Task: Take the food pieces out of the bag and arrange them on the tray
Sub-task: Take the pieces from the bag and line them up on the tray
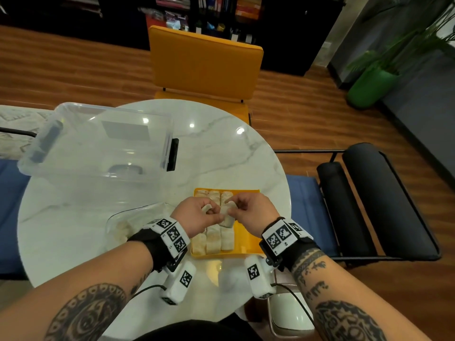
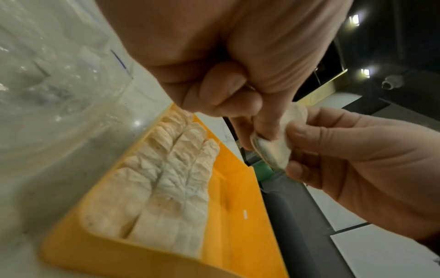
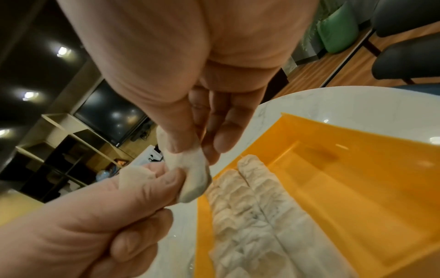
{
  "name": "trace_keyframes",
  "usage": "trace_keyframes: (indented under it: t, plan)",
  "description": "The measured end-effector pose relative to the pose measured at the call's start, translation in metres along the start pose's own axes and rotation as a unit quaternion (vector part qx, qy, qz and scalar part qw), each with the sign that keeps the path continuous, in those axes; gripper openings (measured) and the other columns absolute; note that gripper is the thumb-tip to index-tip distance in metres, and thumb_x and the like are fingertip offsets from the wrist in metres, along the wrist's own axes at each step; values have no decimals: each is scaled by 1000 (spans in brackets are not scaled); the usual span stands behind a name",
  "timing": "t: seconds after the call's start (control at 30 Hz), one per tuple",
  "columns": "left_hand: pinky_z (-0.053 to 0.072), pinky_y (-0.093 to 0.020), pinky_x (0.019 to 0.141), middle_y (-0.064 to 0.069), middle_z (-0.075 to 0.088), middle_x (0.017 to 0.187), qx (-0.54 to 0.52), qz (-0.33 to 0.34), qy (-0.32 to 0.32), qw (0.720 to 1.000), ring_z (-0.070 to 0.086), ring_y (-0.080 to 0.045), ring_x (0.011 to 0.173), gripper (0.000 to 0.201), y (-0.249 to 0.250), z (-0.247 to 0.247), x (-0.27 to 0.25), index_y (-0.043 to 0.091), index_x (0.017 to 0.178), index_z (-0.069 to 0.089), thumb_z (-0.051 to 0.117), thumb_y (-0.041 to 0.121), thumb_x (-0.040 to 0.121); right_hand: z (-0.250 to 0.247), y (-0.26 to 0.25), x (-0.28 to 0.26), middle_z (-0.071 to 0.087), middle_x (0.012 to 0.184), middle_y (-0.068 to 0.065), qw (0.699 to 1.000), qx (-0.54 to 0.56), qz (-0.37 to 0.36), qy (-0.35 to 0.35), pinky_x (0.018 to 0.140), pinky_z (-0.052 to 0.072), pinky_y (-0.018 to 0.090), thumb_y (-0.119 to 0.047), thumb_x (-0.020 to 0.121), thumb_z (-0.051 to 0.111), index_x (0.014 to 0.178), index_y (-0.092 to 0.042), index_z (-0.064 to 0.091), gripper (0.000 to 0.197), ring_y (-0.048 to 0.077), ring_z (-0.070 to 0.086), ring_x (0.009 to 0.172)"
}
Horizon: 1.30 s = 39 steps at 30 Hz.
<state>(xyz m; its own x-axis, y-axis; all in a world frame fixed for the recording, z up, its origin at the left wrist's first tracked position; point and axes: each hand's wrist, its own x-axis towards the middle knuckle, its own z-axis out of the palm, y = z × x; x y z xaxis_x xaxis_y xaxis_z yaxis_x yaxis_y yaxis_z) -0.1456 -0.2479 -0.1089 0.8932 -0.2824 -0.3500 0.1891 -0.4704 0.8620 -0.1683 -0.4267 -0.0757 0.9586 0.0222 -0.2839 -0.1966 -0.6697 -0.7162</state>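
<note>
From your head view, your hands [image 1: 222, 212] cover the middle of the pale dumpling rows [image 1: 213, 238] on the shallow yellow plastic tray [image 1: 246, 238], and your left wrist hides much of the clear plastic bag [image 1: 123, 222].

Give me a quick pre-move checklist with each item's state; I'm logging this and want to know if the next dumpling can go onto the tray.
1. Piece held: ok. The right hand pinches a dumpling.
2. Left hand load: ok; it holds a second piece.
3. The two pieces separated: cannot tell; they touch or nearly touch between the fingers.
4. Space on the yellow tray: ok. The strip right of the three rows is bare.
5. Hands above the tray: ok.
6. Pieces left in the bag: ok; some pale pieces show inside, count unclear.
</note>
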Motion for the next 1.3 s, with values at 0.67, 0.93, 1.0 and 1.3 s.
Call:
trace_keyframes:
  t: [0.67, 0.93, 1.0, 1.3]
  plan:
    - [44, -25, 70, 1, 62, 94, 193, -131, 47, 971, 60, -18, 86, 42, -43, -8, 8, 20, 119, 55, 72, 28, 82, 52, 61, 17, 67, 93, -5, 964, -184, 113, -152, 72, 54, 26, -20, 82, 74, 79, -30, 64, 15, 15, 64, 86]
    - [45, -27, 74, -1, 61, 104, 164, -132, 64, 975, 57, -17, 88, 54, -34, -10, 4, 20, 127, 49, 74, 30, 81, 52, 62, 17, 65, 106, -4, 970, -168, 117, -130, 82, 56, 31, -23, 82, 74, 98, -29, 64, 20, 16, 62, 94]
    - [43, -25, 81, -3, 62, 116, 133, -109, 66, 983, 59, -19, 100, 64, -30, -11, 2, 22, 136, 45, 75, 33, 81, 44, 56, 16, 61, 114, -6, 975, -158, 106, -112, 85, 51, 27, -28, 81, 76, 109, -28, 63, 31, 13, 58, 98]
    - [46, -11, 77, 7, 65, 107, 52, 12, -27, 998, 63, -7, 95, 102, -1, -10, -4, 30, 157, -2, 72, 35, 87, 12, -4, 8, 68, 97, -14, 998, 24, -9, -56, 83, 52, 28, -68, 72, 62, 99, -31, 69, 46, 6, 63, 90]
